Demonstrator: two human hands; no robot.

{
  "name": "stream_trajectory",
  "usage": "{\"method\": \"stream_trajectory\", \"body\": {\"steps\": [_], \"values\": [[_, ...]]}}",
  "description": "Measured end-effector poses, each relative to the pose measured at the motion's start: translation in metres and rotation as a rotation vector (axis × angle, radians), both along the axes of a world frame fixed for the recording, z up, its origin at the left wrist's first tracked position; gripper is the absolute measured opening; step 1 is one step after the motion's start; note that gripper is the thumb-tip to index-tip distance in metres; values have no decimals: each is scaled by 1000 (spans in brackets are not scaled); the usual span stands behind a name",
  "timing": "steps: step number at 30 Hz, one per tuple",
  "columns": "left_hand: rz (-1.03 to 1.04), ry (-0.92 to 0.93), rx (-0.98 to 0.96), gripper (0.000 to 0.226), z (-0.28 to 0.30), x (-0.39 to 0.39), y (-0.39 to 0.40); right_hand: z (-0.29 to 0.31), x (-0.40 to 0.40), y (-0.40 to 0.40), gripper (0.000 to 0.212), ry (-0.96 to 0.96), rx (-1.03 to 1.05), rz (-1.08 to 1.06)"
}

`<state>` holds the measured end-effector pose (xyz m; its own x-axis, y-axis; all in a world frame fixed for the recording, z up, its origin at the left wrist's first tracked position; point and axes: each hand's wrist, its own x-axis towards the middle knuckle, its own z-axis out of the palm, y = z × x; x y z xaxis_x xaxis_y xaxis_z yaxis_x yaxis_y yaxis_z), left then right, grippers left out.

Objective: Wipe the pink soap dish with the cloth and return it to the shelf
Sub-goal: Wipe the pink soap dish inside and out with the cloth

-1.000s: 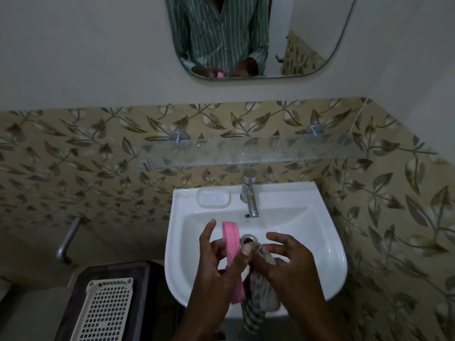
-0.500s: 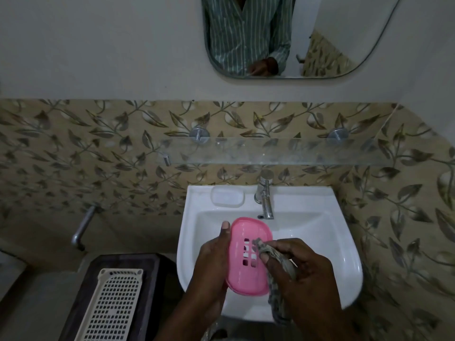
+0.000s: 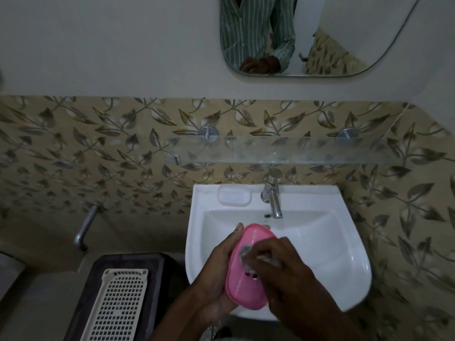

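Leaf-patterned tiles (image 3: 103, 153) back a white basin (image 3: 327, 244) fixed to the wall; over its front left part the dish (image 3: 242, 284) is held, hollow side up, slots showing near its middle; the left hand (image 3: 216, 269) cups it from the left and beneath, fingers curled along its far left edge with one fingertip at the top rim; the right hand (image 3: 278, 264) lies over the dish's right half, fingers bunched around the cloth (image 3: 245, 254) and pressing it into the hollow, so most of the cloth and the dish's right rim are hidden; behind, the tap (image 3: 273, 198) stands at the basin's back edge, a moulded soap recess (image 3: 234, 195) to its left; above that the glass shelf (image 3: 283, 150) runs along the tiles on two metal pegs, well apart from the dish; a mirror (image 3: 344, 38) hangs higher on the plain wall; down left, a cream slotted tray (image 3: 118, 306) lies on a dark stool (image 3: 157, 276); a metal pipe (image 3: 85, 227) juts from the wall beside it.
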<state>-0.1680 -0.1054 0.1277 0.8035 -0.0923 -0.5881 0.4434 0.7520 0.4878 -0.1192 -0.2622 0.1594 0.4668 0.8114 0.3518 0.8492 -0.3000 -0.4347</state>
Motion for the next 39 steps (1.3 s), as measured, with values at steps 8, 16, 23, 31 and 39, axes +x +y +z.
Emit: {"method": "stream_trajectory", "body": {"steps": [8, 16, 23, 31, 39], "values": [[-90, -70, 95, 62, 7, -1, 29, 3, -23, 26, 32, 84, 23, -129], [-197, -140, 105, 49, 12, -5, 52, 34, -1, 36, 53, 26, -93, -253], [-285, -84, 196, 63, 18, -4, 69, 35, -5, 42, 60, -48, -92, -164], [-365, -163, 198, 63, 30, -6, 83, 28, -18, 49, 59, -130, -129, -98], [-303, -140, 249, 60, 31, -8, 77, 26, -19, 46, 60, -124, -113, -114]]}}
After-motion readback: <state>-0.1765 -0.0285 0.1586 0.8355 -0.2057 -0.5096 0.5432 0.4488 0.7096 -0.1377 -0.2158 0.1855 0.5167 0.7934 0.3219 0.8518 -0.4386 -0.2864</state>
